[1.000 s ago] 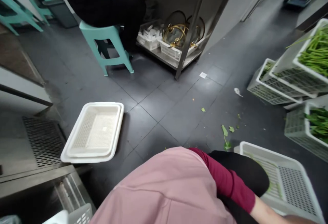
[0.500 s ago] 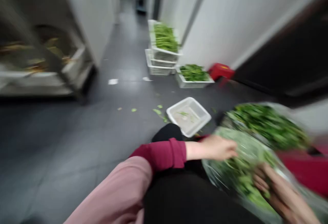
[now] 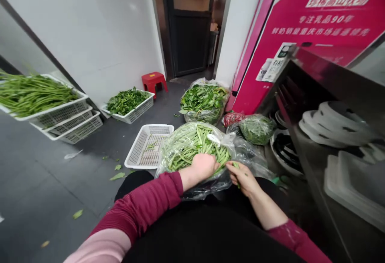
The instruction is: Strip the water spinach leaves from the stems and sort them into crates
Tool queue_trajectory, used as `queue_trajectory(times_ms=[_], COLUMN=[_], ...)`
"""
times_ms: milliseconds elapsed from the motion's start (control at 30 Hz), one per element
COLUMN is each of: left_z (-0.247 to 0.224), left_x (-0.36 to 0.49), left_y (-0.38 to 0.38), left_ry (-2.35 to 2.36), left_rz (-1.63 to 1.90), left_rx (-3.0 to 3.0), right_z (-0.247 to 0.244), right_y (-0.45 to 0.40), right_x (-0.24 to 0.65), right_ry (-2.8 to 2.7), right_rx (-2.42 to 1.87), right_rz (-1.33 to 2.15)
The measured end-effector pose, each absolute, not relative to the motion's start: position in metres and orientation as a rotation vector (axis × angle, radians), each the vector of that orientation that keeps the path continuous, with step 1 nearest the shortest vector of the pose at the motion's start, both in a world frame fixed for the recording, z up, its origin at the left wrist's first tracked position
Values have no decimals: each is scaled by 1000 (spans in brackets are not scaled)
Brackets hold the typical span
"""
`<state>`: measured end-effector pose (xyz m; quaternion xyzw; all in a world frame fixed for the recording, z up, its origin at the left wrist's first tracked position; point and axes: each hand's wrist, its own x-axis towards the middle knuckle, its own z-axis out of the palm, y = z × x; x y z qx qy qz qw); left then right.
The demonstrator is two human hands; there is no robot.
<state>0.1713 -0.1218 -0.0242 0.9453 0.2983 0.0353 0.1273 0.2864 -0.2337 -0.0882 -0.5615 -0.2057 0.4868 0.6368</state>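
A clear plastic bag [image 3: 168, 150] full of green beans [image 3: 188, 146] sits before my knees, its mouth spread wide. My left hand [image 3: 204, 166] is closed at the near side of the beans, knuckles up; whatever its fingers pinch is hidden. Just to its right, my right hand [image 3: 243, 178] is shut on a green bean [image 3: 236, 166], which pokes out between thumb and fingers. The two hands' fingertips are close together over the bag's right edge.
A white basket [image 3: 129, 160] with leaf scraps stands left of the bag. Leafy greens fill another bag [image 3: 204, 98] and a basket [image 3: 132, 114] farther back. Stacked baskets [image 3: 67, 108] stand left, a red stool [image 3: 154, 79] behind, a metal shelf [image 3: 303, 134] right.
My view has swung to the right and sharpened, bringing the bean bag to the middle, with the pink panel and shelf now showing. Both hands remain at the bag, now nearer each other.
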Motion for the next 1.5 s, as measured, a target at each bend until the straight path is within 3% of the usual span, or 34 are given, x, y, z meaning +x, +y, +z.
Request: queue_trajectory(times_ms=[233,400,533,833,1033,1167,1333,1500], left_z=[-15,16,20,20,22,23,3,-15], left_x=[194,152,131,97,84,87,91,84], left_y=[-101,-102,-117,-130,-141,-137,-129,-122], left_ry=[974,738,670,637,668,633,599,554], left_rz=[312,488,602,776,883,805,584,358], left_rx=[1849,1129,1068,1136,1483,1441,1202,1002], right_z=[-81,-66,-57,-42,-53,-60,-45,-42], right_y=[-220,-221,-221,-227,-213,-191,-183,-194], right_x=[286,267,246,218,213,231,230,223], right_ry=[-507,-714,-689,-731,-783,-718,-785,-807], right_rx=[-1264,-1004,-799,-738,-1165,-1368,-973,-871], right_rz=[1070,1367,1579,1641,1347,1134,1407,1660])
